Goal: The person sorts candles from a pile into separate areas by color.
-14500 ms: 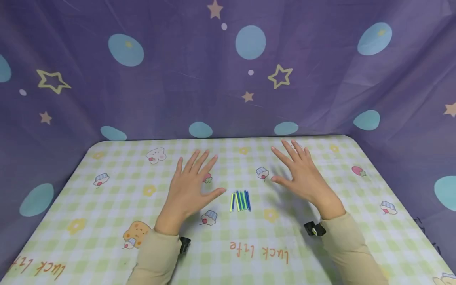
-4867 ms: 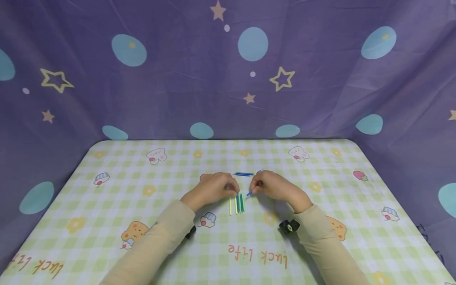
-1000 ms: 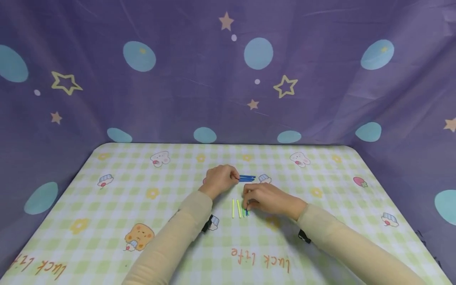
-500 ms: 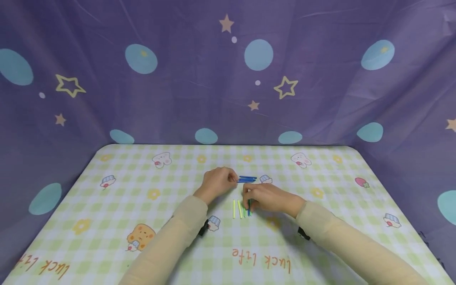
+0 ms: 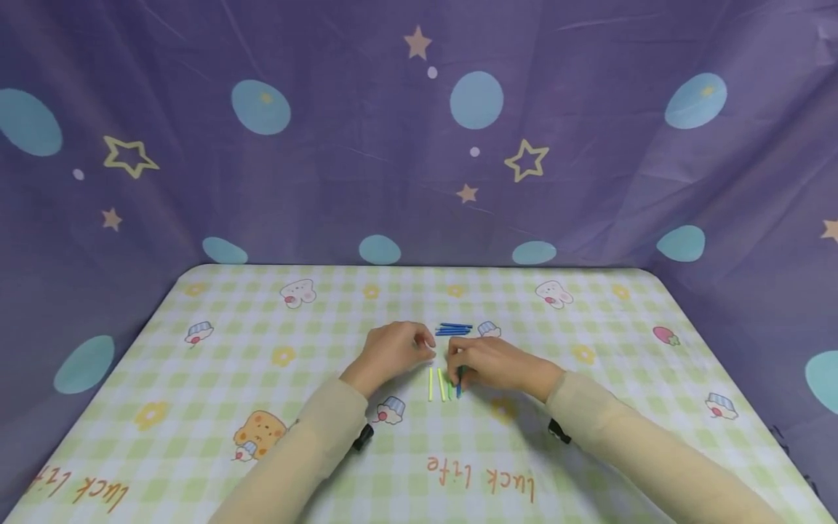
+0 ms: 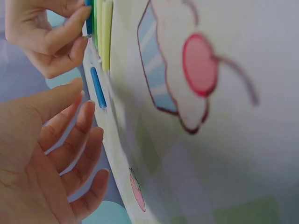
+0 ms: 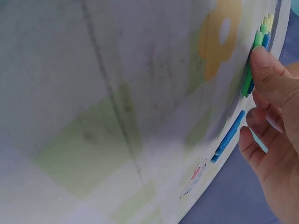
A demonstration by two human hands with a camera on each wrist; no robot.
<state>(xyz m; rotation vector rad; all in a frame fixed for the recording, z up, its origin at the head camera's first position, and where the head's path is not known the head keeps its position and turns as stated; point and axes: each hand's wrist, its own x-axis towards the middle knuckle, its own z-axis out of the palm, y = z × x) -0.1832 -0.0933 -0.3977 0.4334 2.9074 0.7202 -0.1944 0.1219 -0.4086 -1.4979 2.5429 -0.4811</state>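
Observation:
My left hand [image 5: 394,351] hovers left of the sticks, fingers loosely bent, with nothing between them; the left wrist view shows the gap between thumb and fingers. In front of it, a small group of thin blue sticks [image 5: 454,330] lies crosswise on the cloth. My right hand [image 5: 492,364] is lower and to the right, thumb and fingertips pinching a blue stick [image 6: 88,18]. Beside that stick, a green stick [image 7: 247,77] stays partly hidden by the thumb. Two yellow sticks [image 5: 430,384] lie side by side, left of the right fingertips.
A checked cloth with printed cupcakes, flowers and bears covers the table [image 5: 366,480]. Behind it hangs a purple curtain [image 5: 393,167] with stars and blue ovals. A black wrist camera [image 5: 363,437] sits under the left sleeve, another [image 5: 559,431] under the right.
My left hand has drawn back from the blue group toward me. My right hand has stayed nearly in place, while the blue stick at its fingertips has shifted slightly. Earlier, all sticks lay in one row.

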